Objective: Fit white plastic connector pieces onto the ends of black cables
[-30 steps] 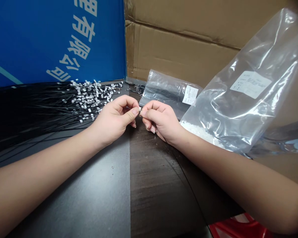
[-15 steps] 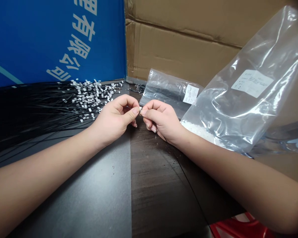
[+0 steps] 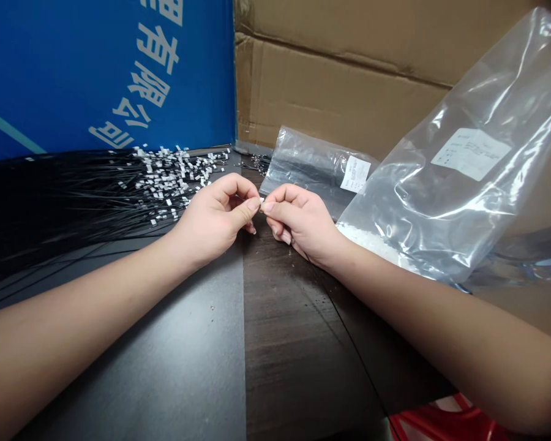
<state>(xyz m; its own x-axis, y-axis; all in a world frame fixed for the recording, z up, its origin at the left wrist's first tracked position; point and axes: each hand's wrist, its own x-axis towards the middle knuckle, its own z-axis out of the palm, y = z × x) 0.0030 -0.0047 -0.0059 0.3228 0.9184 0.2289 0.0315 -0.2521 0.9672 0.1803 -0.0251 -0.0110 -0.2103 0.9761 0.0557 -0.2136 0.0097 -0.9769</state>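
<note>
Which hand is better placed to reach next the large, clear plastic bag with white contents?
Probably the right hand: the bag lies close on that side, farther from the left hand.

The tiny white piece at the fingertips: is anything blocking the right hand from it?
Nothing visible is: the white piece sits directly between the fingertips of the left hand and right hand. The small bag lies beyond them.
</note>
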